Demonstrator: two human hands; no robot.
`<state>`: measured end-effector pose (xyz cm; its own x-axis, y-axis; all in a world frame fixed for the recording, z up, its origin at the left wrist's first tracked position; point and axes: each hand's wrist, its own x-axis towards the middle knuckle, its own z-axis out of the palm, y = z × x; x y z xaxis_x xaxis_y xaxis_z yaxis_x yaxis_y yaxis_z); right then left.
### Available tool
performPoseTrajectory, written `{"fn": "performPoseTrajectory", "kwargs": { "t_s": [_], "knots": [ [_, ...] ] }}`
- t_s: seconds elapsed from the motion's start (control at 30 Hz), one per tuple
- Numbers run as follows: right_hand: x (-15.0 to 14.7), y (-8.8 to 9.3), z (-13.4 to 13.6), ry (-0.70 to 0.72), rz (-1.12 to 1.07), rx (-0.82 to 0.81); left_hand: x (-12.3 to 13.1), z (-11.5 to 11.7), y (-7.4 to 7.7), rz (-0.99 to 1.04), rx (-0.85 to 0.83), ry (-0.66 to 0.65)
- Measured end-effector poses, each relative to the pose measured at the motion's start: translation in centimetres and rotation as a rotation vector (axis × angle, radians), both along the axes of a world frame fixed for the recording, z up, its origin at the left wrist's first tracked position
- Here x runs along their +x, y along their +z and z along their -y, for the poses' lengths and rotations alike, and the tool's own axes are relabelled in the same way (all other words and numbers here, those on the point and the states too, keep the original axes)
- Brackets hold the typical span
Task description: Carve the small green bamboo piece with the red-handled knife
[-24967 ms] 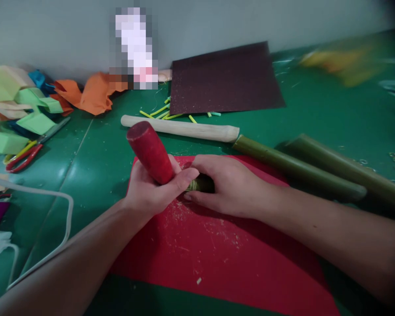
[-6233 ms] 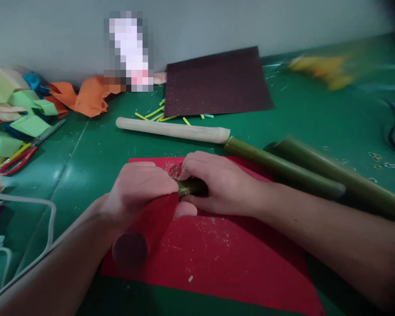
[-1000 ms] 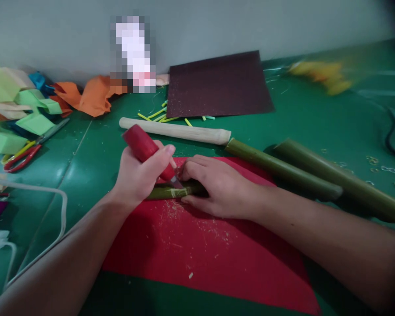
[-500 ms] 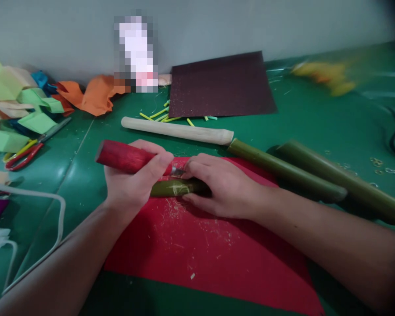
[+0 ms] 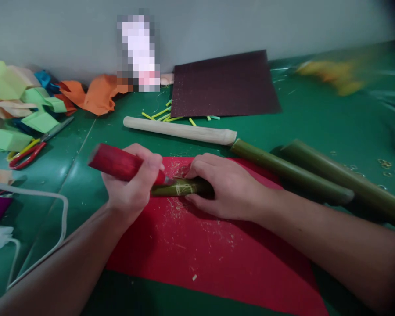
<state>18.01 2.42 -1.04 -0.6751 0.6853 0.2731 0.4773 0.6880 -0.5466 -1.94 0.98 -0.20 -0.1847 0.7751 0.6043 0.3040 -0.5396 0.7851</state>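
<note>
My left hand (image 5: pixel 131 180) is wrapped round the red handle (image 5: pixel 113 161) of a tool whose metal tip meets a short green bamboo piece (image 5: pixel 181 187). Pale scratch marks show on the bamboo near the tip. Fingers and thumb of my right hand (image 5: pixel 224 186) grip the right part of that bamboo, which lies across a red sheet (image 5: pixel 217 259). Fine pale shavings are scattered over the sheet around the bamboo. The bamboo's right end is hidden in my right hand.
Behind my hands lie a pale peeled stick (image 5: pixel 181 130), two green bamboo lengths (image 5: pixel 289 171) and a dark sheet (image 5: pixel 225 85). Scissors (image 5: pixel 28 153), folded papers (image 5: pixel 11 81) and a white cord (image 5: pixel 65 210) are on the left, small rings (image 5: pixel 384 163) on the right.
My left hand and the red-handled tool have moved slightly left along the bamboo, and the handle tilts more. My right hand keeps its grip. The whole view has shifted a little.
</note>
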Motion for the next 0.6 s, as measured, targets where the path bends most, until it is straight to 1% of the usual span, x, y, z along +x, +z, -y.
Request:
{"fn": "performPoseTrajectory", "kwargs": {
  "t_s": [0.1, 0.2, 0.23, 0.33, 0.4, 0.53, 0.6],
  "knots": [
    [0.0, 0.0, 0.0, 0.005, -0.016, -0.001, -0.3, 0.2, 0.1, -0.113, 0.008, -0.110],
    [0.0, -0.2, 0.0, 0.006, -0.015, 0.003, -0.3, 0.3, 1.0, -0.304, -0.034, -0.188],
    [0.0, -0.2, 0.0, 0.002, -0.014, 0.004, -0.2, 0.4, 1.3, -0.395, -0.095, -0.184],
    [0.0, -0.2, -0.1, -0.008, -0.018, -0.016, 0.2, 0.5, 1.9, -0.485, -0.129, -0.182],
    [-0.1, -0.1, -0.1, -0.010, -0.028, -0.039, 0.4, 0.5, 1.6, -0.407, -0.104, -0.161],
    [-0.1, 0.1, -0.1, -0.030, -0.030, -0.101, 0.4, 0.6, 0.4, -0.013, 0.040, -0.066],
    [-0.1, 0.2, -0.1, -0.034, -0.022, -0.114, 0.3, 0.6, 0.1, 0.059, 0.059, -0.039]
  ]
}}
